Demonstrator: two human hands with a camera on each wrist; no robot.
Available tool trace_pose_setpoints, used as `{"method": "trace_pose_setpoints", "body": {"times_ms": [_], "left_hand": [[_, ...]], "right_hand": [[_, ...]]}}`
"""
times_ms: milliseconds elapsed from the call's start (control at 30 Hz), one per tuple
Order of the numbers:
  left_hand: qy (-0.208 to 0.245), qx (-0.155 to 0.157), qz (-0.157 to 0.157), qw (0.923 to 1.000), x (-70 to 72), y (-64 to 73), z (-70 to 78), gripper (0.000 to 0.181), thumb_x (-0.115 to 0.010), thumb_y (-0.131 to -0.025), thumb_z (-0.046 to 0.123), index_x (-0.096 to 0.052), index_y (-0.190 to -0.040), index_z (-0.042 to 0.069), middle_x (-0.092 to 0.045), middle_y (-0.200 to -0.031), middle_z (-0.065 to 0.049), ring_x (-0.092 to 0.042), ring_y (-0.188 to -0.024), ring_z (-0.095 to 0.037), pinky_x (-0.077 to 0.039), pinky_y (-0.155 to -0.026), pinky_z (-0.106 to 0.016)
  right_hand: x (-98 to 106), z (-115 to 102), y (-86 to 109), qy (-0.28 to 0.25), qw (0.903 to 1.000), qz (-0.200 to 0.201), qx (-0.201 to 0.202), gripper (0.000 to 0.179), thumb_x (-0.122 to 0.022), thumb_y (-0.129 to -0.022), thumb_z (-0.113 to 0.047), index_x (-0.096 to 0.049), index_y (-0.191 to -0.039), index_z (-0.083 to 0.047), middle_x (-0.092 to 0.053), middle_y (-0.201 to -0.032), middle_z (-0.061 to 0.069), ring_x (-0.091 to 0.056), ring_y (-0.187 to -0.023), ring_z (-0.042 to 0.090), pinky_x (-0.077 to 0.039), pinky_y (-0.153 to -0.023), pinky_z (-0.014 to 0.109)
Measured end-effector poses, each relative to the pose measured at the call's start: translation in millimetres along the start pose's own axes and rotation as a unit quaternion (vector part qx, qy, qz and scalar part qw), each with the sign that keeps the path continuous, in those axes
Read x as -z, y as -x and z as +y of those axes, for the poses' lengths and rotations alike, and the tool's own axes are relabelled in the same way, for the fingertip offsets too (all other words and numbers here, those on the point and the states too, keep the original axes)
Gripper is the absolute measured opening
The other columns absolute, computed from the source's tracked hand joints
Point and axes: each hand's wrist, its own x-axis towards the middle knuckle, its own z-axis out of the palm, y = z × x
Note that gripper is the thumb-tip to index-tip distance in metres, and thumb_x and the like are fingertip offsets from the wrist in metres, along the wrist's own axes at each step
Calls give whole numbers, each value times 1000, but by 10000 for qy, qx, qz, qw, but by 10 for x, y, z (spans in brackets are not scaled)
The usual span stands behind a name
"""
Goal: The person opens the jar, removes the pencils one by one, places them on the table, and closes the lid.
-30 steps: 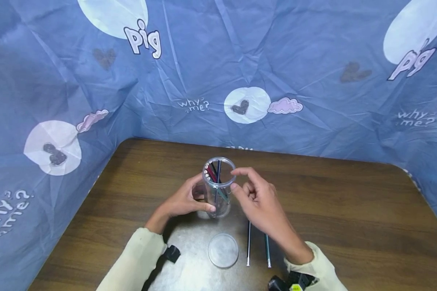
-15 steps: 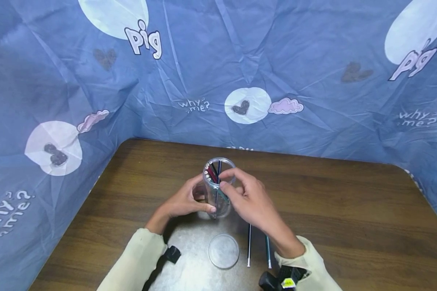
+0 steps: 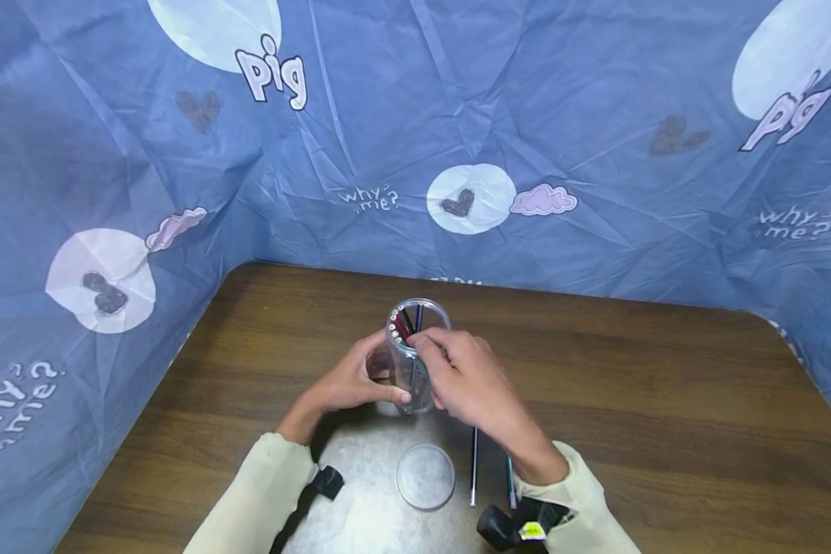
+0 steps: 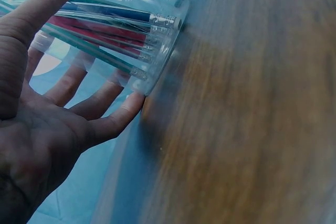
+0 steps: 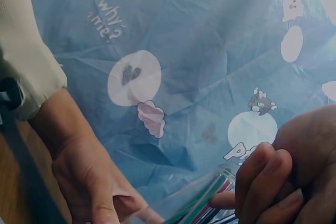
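The right hand (image 3: pixel 467 377) is what has changed: a second ago its thumb and index finger sat spread at about 3 o'clock on the rim of the clear jar (image 3: pixel 403 369); now they have crossed the mouth and drawn close together above the bundled pencils (image 3: pixel 402 325). Its other fingers curl under, and whether it pinches a pencil cannot be told, since the fingertips partly hide what they meet.

The left hand (image 3: pixel 353 377) keeps the same hold from about 8 o'clock, thumb on the near side and fingers wrapped around the wall. The jar stands on the counter (image 3: pixel 665 385), the pencils leaning mostly toward 9 o'clock inside it with their metal-capped ends at the bottom.

The round lid (image 3: pixel 425 477) at 6 o'clock from the jar and the dark pencil (image 3: pixel 474 465) and teal pencil (image 3: pixel 511 481) at 5 o'clock lie as before. For the work, this likely means the right hand is now within reach of a pencil, while the left hand's grip should keep the jar steady.
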Motion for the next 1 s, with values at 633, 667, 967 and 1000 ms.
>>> {"method": "trace_pose_setpoints", "body": {"times_ms": [633,667,967,1000], "left_hand": [[95,-17,-19,10000,11,-15,25,85,-83,-71,-10,-44,-146,6,-60,-133,-16,-61,-117,-31,-52,-99,-44],[114,-29,-28,9999,9,-16,22,85,-83,-71,-11,-44,-145,5,-60,-133,-16,-61,-117,-31,-52,-99,-44],[157,-71,-71,9998,3,-6,1,82,-82,-72,-12,-44,-144,3,-59,-135,-18,-60,-117,-31,-52,-100,-44],[161,-74,-74,9998,2,-3,1,82,-82,-72,-11,-44,-144,3,-58,-135,-18,-60,-117,-31,-52,-100,-44]], "right_hand": [[-52,-46,-50,-208,9990,349,205,20,-54,-99,-22,-71,-101,-12,-55,-48,-7,-54,-41,10,-42,-38,29],[-51,-46,-47,-260,9989,346,193,19,-55,-99,-22,-71,-101,-12,-55,-48,-7,-54,-41,10,-41,-38,29],[-55,-23,-34,-901,9958,74,123,13,-60,-96,-18,-67,-106,-13,-51,-44,-3,-47,-37,10,-33,-35,24],[-57,-17,-36,-1020,9947,32,121,13,-60,-96,-16,-67,-106,-12,-50,-43,-3,-46,-37,10,-32,-35,23]]}}
